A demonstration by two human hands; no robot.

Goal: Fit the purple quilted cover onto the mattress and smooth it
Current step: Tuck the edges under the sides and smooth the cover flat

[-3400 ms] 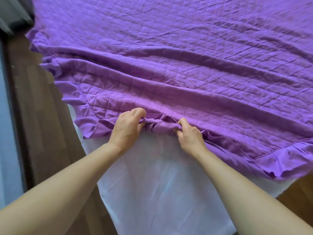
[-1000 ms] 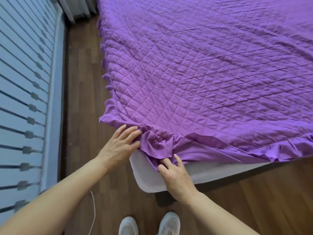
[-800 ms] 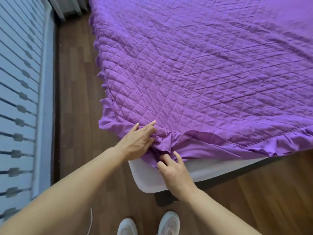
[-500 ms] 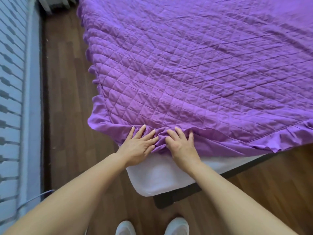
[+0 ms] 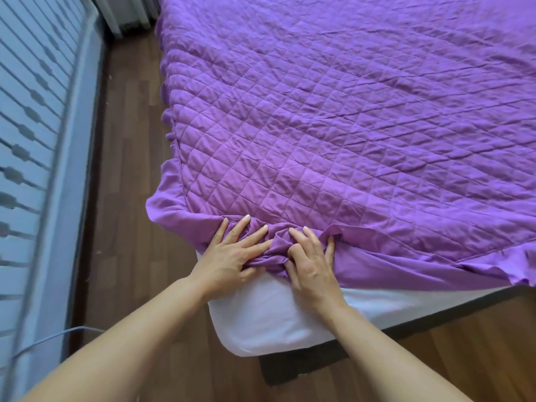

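Observation:
The purple quilted cover (image 5: 333, 126) lies spread over the bed, its ruffled edge bunched at the near corner. Below that edge the white mattress (image 5: 261, 323) shows bare at its rounded corner and along the front. My left hand (image 5: 232, 253) presses on the ruffle with straight, spread fingers. My right hand (image 5: 311, 262) lies beside it, other fingers spread, with its thumb and bent forefinger pinching the gathered fabric between the two hands.
Wooden floor (image 5: 130, 198) runs along the bed's left side and in front. A pale slatted wall panel (image 5: 29, 140) stands at the left, with a thin cable (image 5: 58, 335) on the floor beside it. A dark bed base (image 5: 290, 369) shows under the mattress corner.
The cover was pulled down toward the mattress corner. My right hand came up from under the ruffle to lie beside the left on top, and now gathers the bunched fabric.

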